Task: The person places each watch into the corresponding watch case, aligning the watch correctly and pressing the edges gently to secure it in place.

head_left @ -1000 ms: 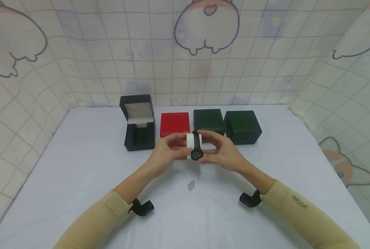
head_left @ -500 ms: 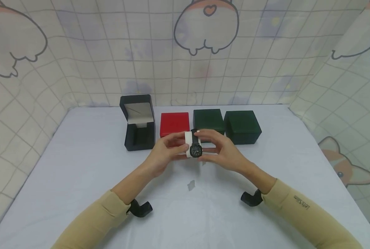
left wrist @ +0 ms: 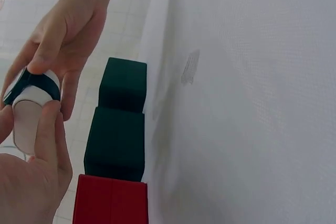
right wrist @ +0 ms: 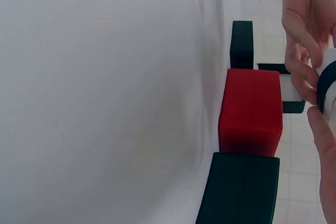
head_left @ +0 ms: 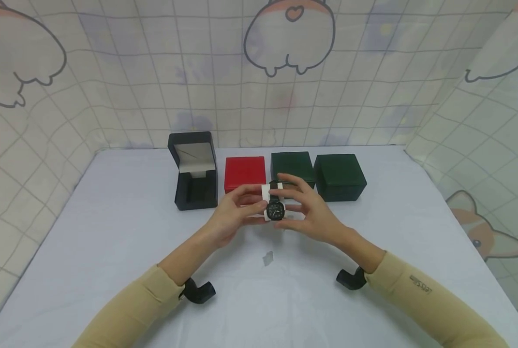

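Observation:
A black wristwatch (head_left: 275, 210) is wrapped round a white watch cushion (head_left: 265, 192), held above the table in front of the boxes. Its dark face points up toward the head camera. My left hand (head_left: 230, 215) grips the cushion from the left, thumb in front and fingers behind. From the right, my right hand (head_left: 317, 212) holds the watch, with one finger across the strap and the thumb at the lower edge of the face. In the left wrist view the dark strap (left wrist: 43, 82) circles the cushion's rounded end (left wrist: 27, 121). The cushion's far side is hidden.
Behind my hands stand a red box (head_left: 244, 173) and two green boxes (head_left: 292, 166), lids down. Left of them a black watch box (head_left: 195, 191) has its lid raised. A white cloth (head_left: 132, 227) covers the table, with a grey patch (head_left: 268, 258); patterned fabric (head_left: 224, 96) surrounds it.
The watch on its cushion has risen slightly and tilted, so its face shows more fully. My right index finger has lifted off, and another finger now crosses the strap. The boxes stay put.

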Motion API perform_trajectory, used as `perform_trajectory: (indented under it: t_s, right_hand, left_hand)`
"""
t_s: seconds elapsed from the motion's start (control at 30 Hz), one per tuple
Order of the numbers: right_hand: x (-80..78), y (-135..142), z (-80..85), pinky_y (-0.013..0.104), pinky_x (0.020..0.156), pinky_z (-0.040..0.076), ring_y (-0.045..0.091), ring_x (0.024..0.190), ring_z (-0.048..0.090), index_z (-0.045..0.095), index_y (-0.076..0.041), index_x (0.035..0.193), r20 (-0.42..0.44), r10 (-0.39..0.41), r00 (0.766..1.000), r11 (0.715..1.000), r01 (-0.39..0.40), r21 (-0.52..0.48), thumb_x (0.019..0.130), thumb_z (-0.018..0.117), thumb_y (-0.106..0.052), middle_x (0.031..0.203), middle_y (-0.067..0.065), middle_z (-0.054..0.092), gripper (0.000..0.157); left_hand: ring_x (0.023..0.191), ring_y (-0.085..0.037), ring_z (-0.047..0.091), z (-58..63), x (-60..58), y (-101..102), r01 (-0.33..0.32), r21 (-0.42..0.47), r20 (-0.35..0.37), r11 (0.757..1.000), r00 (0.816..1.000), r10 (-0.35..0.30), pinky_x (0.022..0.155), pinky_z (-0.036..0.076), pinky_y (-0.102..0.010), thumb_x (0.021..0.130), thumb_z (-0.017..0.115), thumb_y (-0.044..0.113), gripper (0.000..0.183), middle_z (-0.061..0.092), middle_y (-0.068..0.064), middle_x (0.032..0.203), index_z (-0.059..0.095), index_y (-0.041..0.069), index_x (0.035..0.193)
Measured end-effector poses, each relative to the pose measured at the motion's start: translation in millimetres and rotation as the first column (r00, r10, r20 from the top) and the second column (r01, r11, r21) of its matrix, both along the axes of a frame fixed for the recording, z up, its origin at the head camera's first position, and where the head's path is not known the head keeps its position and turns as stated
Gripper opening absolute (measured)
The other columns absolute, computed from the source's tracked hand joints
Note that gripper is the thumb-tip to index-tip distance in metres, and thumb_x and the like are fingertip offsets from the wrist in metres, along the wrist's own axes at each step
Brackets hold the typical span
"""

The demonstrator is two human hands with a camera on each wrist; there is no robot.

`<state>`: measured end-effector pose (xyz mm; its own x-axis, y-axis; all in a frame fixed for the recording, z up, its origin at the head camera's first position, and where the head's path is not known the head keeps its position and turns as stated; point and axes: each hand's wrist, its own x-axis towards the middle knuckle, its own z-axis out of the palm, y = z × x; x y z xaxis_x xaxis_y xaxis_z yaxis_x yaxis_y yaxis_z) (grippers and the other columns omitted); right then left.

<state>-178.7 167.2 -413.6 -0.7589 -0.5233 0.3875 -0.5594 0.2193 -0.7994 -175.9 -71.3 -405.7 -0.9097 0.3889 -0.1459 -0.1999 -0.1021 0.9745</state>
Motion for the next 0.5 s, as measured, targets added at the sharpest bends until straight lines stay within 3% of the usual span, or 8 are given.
perform_trajectory:
  t_s: [0.2, 0.5]
  right_hand:
    - [2.3, -1.2, -1.5, 0.045, 0.092, 0.056, 0.028, 0.141, 0.041, 0.064, -0.013, 0.141, -0.144, -0.043, 0.989, 0.998, 0.050, 0.046, 0.081, 0.089, -0.013, 0.156, 0.009, 0.043, 0.065]
    - [3.1, -2.6, -2.0, 0.040, 0.094, 0.056, 0.023, 0.135, 0.047, 0.065, -0.014, 0.140, -0.120, -0.063, 0.991, 0.997, 0.069, 0.045, 0.080, 0.090, -0.014, 0.151, 0.005, 0.048, 0.065]
  left_hand:
    - [0.123, -0.031, 0.059, -0.1, -0.1, 0.0, 0.000, 0.000, 0.013, 1.000, 1.000, 0.000, 0.090, 0.058, -0.039, 0.098, 0.069, 0.010, 0.053, 0.058, -0.017, 0.135, 0.049, 0.010, 0.147]
    - [0.126, -0.031, 0.056, -0.4, 0.5, -1.3, 0.022, 0.004, 0.009, 1.000, 1.000, -0.022, 0.091, 0.058, -0.040, 0.098, 0.069, 0.007, 0.052, 0.057, -0.015, 0.136, 0.051, 0.012, 0.147]
